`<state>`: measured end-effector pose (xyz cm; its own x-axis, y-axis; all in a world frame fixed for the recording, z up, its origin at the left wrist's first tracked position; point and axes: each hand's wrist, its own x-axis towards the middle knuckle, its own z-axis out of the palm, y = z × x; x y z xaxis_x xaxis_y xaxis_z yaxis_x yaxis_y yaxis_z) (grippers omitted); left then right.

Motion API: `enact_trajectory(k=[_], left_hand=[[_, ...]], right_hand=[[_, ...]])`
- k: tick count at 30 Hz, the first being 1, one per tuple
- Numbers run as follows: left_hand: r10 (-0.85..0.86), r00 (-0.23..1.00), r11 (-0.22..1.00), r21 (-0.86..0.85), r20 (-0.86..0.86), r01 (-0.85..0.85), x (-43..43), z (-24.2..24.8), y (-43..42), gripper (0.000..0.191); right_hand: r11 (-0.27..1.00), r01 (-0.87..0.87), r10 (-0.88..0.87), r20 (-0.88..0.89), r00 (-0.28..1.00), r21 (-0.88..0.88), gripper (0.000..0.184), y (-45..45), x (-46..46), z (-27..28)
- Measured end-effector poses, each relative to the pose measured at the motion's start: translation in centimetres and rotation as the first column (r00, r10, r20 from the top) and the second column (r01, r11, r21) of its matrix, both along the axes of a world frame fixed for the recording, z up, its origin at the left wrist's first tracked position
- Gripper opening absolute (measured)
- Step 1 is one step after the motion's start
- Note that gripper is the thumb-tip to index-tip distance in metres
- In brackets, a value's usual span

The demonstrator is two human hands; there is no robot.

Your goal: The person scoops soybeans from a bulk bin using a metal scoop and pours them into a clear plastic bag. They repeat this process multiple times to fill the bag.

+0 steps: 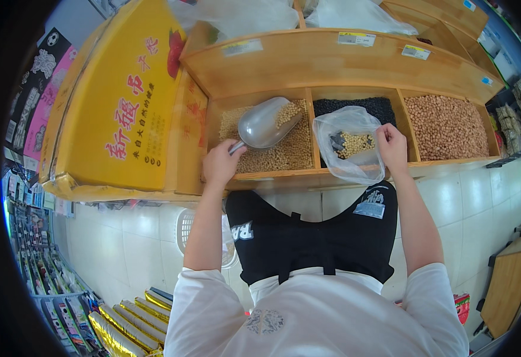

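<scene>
My left hand (pixel 223 163) grips the handle of a metal scoop (pixel 260 127), which lies tilted over the left compartment of soybeans (pixel 282 158) with some soybeans in its bowl. In my right hand (pixel 392 145) is the rim of a clear plastic bag (pixel 360 172). The bag stands open over the front of the middle compartment, partly covering its black beans (pixel 354 105), and a heap of soybeans (pixel 354 145) shows inside it. Light brown peanuts or beans (pixel 445 127) fill the right compartment; their exact kind I cannot tell.
A large yellow cardboard box (pixel 117 111) stands left of the wooden bin (pixel 278 174). Behind rises a higher wooden tier (pixel 323 58) with price tags and plastic bags. A white plastic basket (pixel 184 232) is on the tiled floor beside my legs. Gold packages (pixel 126 325) lie at lower left.
</scene>
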<state>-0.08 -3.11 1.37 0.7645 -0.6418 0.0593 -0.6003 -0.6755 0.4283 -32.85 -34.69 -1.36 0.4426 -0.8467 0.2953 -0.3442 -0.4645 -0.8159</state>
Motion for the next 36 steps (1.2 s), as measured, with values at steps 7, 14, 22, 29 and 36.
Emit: enact_trajectory(k=[7,14,22,29,36], left_hand=[[0.047,0.998,0.997,-0.06,-0.032,-0.049,-0.2,0.7,-0.1,0.036],[0.008,0.998,0.985,-0.171,-0.056,-0.018,0.2,-0.3,0.1,0.036],[-0.433,0.881,0.891,-0.056,0.189,0.45,-3.0,9.5,-1.1,0.03],[-0.565,0.745,0.806,0.43,0.353,0.407,-8.5,16.3,-3.8,0.028],[-0.51,0.77,0.85,0.36,0.384,0.384,-8.1,17.7,-2.8,0.028]], right_hand=[[1.0,0.005,-0.005,-0.01,1.0,0.009,0.022,-0.3,0.1,-0.1],[0.999,0.022,-0.022,0.009,1.0,0.033,0.022,-0.4,0.2,-0.4],[1.0,0.011,-0.011,-0.004,1.0,0.025,0.022,-0.3,-0.2,-0.4],[0.999,-0.006,0.006,-0.001,1.0,0.042,0.023,-0.3,-0.1,-0.2],[0.997,0.014,-0.013,-0.013,1.0,0.072,0.024,-0.3,-0.2,-0.1]])
